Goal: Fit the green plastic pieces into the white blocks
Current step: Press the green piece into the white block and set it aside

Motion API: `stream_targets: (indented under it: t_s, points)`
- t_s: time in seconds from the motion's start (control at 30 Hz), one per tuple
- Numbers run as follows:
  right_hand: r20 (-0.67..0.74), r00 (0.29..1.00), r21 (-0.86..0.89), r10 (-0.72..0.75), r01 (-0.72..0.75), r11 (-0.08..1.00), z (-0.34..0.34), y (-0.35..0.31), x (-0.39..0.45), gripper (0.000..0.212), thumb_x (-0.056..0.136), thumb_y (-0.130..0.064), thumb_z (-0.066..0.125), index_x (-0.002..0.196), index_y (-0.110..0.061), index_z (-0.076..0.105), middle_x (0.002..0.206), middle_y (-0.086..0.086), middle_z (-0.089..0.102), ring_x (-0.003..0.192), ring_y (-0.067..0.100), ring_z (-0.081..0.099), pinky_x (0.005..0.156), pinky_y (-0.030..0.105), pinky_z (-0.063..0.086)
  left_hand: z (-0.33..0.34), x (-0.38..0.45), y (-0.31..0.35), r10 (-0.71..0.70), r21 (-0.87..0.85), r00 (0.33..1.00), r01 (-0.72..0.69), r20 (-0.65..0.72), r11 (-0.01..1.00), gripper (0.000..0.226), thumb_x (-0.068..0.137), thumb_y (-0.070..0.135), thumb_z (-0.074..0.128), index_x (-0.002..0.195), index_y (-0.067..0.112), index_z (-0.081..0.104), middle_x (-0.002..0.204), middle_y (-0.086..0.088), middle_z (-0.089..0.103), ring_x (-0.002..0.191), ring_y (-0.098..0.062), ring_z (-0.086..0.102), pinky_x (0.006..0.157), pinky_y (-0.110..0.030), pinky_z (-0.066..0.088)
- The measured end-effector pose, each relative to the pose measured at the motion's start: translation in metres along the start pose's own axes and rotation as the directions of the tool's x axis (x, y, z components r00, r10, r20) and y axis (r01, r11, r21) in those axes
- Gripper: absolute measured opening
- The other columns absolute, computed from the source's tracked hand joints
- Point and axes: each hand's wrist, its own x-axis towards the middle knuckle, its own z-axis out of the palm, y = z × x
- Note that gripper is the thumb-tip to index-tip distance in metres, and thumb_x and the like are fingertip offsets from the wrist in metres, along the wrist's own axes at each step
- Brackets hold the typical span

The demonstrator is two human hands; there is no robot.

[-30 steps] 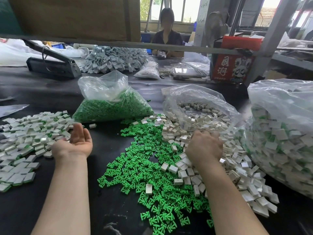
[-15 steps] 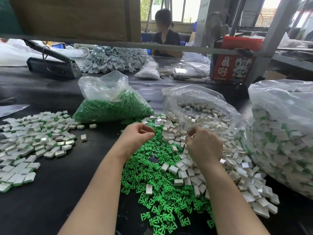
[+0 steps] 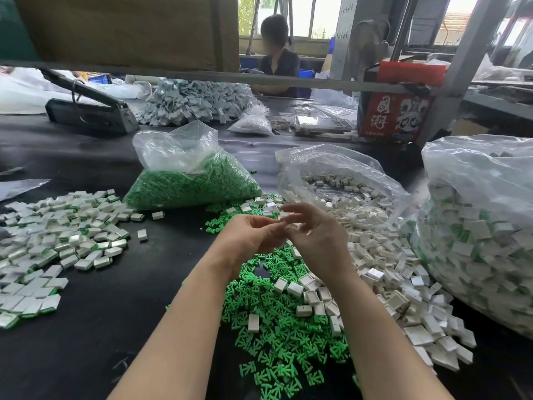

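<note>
Loose green plastic pieces [image 3: 277,327] lie heaped on the black table [image 3: 101,327] in front of me. A spread of white blocks [image 3: 383,255] adjoins them on the right. Both hands meet above the far end of the green heap. My left hand [image 3: 251,238] has curled fingers, and its fingertips pinch a small piece that they mostly hide. My right hand [image 3: 320,241], blurred, pinches a pale white block [image 3: 290,219] between thumb and forefinger, with its other fingers spread. The two pinches touch.
White blocks with green edges [image 3: 57,241] cover the table at the left. Behind the hands are a bag of green pieces [image 3: 187,183] and an open bag of white blocks [image 3: 340,180]. A large full bag [image 3: 484,226] stands right. Another person [image 3: 278,62] sits across the table.
My left hand swung from the left pile, palm up, to the green heap, then rose to the centre. My right hand lifted off the white blocks to meet it.
</note>
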Motion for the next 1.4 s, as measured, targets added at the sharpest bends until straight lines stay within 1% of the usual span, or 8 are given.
stream_targets:
  t_s: [0.17, 0.3, 0.6, 0.7, 0.77, 0.93, 1.13, 1.4]
  points:
    - [0.199, 0.968, -0.307, 0.152, -0.086, 0.948, -0.006, 0.007, 0.002, 0.010, 0.088, -0.020, 0.070, 0.098, -0.020, 0.073, 0.093, -0.005, 0.073, 0.070, -0.003, 0.060, 0.063, 0.007, 0.047, -0.009, 0.000, -0.001, 0.041, -0.106, 0.999, -0.044, -0.031, 0.993, 0.038, 0.061, 0.015, 0.080, 0.096, 0.006, 0.069, 0.082, -0.007, 0.076, 0.070, -0.014, 0.072, 0.057, -0.019, 0.054]
    - [0.322, 0.903, -0.558, 0.284, -0.062, 0.828, 0.000, 0.006, -0.001, 0.020, 0.084, -0.038, 0.073, 0.100, -0.025, 0.072, 0.096, -0.006, 0.071, 0.084, 0.013, 0.065, 0.081, 0.035, 0.057, -0.011, 0.002, -0.001, 0.066, -0.177, 0.998, -0.069, -0.022, 0.982, 0.038, 0.061, 0.013, 0.080, 0.097, 0.007, 0.068, 0.088, -0.009, 0.076, 0.077, -0.018, 0.073, 0.062, -0.022, 0.056]
    - [0.307, 0.924, -0.482, 0.228, -0.056, 0.874, 0.004, 0.009, -0.003, 0.010, 0.087, -0.014, 0.066, 0.093, -0.021, 0.066, 0.094, -0.003, 0.069, 0.088, 0.014, 0.064, 0.085, 0.036, 0.056, -0.012, 0.002, -0.001, 0.099, -0.186, 0.995, -0.102, -0.025, 0.977, 0.029, 0.063, 0.008, 0.077, 0.090, 0.009, 0.068, 0.086, -0.008, 0.075, 0.078, -0.016, 0.071, 0.065, -0.022, 0.056]
    - [0.217, 0.958, -0.338, 0.189, -0.108, 0.935, 0.001, 0.009, -0.002, 0.006, 0.088, -0.014, 0.069, 0.090, -0.018, 0.064, 0.087, -0.002, 0.067, 0.082, 0.015, 0.064, 0.078, 0.029, 0.056, -0.011, 0.002, -0.001, 0.102, -0.204, 0.993, -0.111, -0.051, 0.973, 0.024, 0.066, 0.004, 0.076, 0.088, 0.010, 0.067, 0.079, -0.004, 0.072, 0.074, -0.015, 0.069, 0.067, -0.024, 0.058]
    - [0.161, 0.961, -0.043, 0.223, -0.219, 0.975, -0.004, 0.005, -0.001, 0.010, 0.086, -0.013, 0.072, 0.089, -0.018, 0.064, 0.084, -0.001, 0.067, 0.078, 0.014, 0.066, 0.066, 0.019, 0.054, -0.010, 0.002, -0.001, 0.099, -0.232, 0.993, -0.112, -0.070, 0.966, 0.024, 0.074, 0.001, 0.073, 0.094, 0.010, 0.065, 0.078, -0.003, 0.071, 0.073, -0.016, 0.070, 0.067, -0.025, 0.058]
    - [0.190, 0.926, 0.601, 0.328, -0.373, 0.707, -0.014, -0.009, 0.003, 0.012, 0.082, -0.003, 0.072, 0.094, -0.008, 0.072, 0.078, 0.001, 0.071, 0.061, 0.002, 0.062, 0.054, 0.012, 0.045, -0.008, 0.002, 0.003, 0.075, -0.334, 0.994, -0.096, -0.075, 0.938, 0.031, 0.080, 0.002, 0.070, 0.108, 0.015, 0.070, 0.080, -0.001, 0.072, 0.070, -0.013, 0.069, 0.061, -0.021, 0.054]
    - [0.250, 0.897, 0.719, 0.365, -0.424, 0.551, -0.012, -0.014, 0.003, 0.008, 0.084, -0.003, 0.068, 0.084, -0.011, 0.070, 0.075, 0.006, 0.069, 0.060, 0.011, 0.049, 0.058, 0.024, 0.037, 0.000, 0.000, 0.005, 0.034, -0.392, 0.999, -0.048, -0.041, 0.919, 0.041, 0.059, 0.017, 0.079, 0.097, 0.012, 0.066, 0.083, -0.007, 0.076, 0.071, -0.014, 0.073, 0.056, -0.020, 0.054]
    - [0.215, 0.897, 0.729, 0.385, -0.410, 0.548, -0.010, -0.015, 0.002, 0.008, 0.084, -0.006, 0.070, 0.082, -0.013, 0.069, 0.074, 0.002, 0.067, 0.062, 0.009, 0.050, 0.062, 0.025, 0.039, 0.000, 0.000, 0.005, 0.026, -0.413, 1.000, -0.027, -0.010, 0.911, 0.043, 0.060, 0.014, 0.078, 0.099, 0.006, 0.063, 0.081, -0.009, 0.076, 0.070, -0.015, 0.073, 0.058, -0.022, 0.056]
